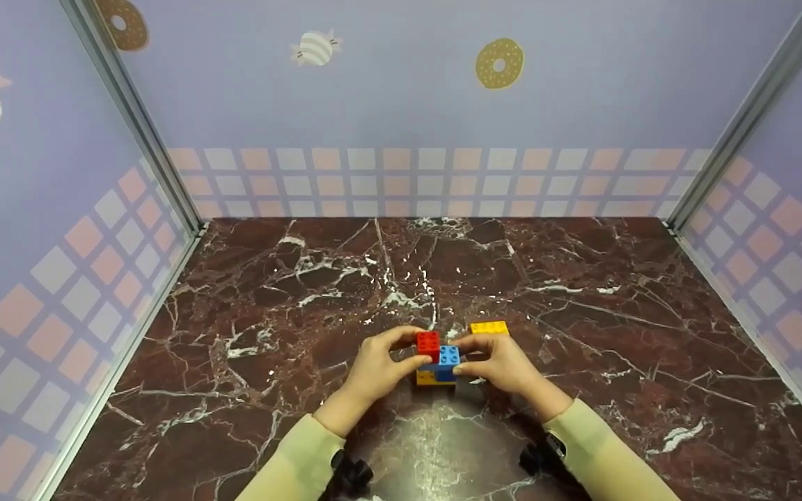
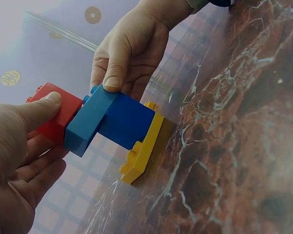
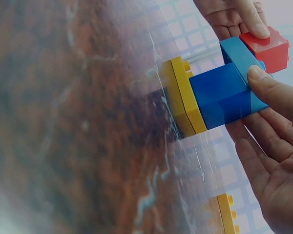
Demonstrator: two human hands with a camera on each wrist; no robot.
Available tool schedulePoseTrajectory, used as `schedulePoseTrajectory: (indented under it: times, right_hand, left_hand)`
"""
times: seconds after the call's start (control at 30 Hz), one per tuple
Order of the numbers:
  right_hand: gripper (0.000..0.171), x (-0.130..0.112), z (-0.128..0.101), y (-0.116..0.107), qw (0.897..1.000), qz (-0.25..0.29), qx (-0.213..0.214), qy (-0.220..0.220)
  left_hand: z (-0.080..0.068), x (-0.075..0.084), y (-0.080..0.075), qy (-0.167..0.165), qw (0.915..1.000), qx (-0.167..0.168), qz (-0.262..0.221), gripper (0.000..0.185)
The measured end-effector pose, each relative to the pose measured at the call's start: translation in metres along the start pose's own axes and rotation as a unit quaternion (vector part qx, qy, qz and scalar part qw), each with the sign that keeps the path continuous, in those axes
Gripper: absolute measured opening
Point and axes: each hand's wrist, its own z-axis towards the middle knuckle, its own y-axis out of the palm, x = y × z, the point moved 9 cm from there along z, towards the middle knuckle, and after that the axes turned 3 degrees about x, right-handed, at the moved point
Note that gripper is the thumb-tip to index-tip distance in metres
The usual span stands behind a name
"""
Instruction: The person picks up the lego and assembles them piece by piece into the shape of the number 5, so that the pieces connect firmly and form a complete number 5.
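A small stack of toy building bricks stands on the marbled table. At its bottom is a flat yellow brick (image 2: 144, 153), topped by a dark blue brick (image 3: 220, 94). Across that lies a flat light blue brick (image 1: 449, 355), which juts out to the left. On the jutting end sits a red brick (image 1: 428, 342), pinched between thumb and fingers of my left hand (image 1: 379, 362). From the other side my right hand (image 1: 504, 363) pinches the light blue brick, its thumb on the near edge. The far fingers of both hands are partly hidden behind the bricks.
Another yellow brick (image 1: 489, 327) lies just behind my right hand. The dark red marbled tabletop (image 1: 269, 313) spreads around, bounded by lilac patterned panels (image 1: 401, 104) at the back and both sides.
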Motion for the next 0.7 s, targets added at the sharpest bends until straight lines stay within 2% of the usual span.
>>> schedulePoseTrajectory:
  times: [0.33, 0.57, 0.7]
  right_hand:
    - [0.038, 0.0014, -0.0004, 0.0000, 1.000, 0.002, -0.003, 0.002]
    - [0.038, 0.0006, -0.0002, -0.0012, 1.000, 0.011, 0.000, 0.001]
    - [0.038, 0.0012, 0.0001, 0.0004, 1.000, 0.016, -0.003, 0.003]
  left_hand:
    - [-0.0004, 0.0061, 0.0014, 0.025, 0.9995, 0.002, 0.020, 0.038]
    - [-0.0006, 0.0106, 0.0005, 0.046, 0.9975, 0.002, 0.053, 0.040]
    - [-0.0016, 0.0074, 0.0007, 0.047, 0.9980, 0.002, 0.041, 0.039]
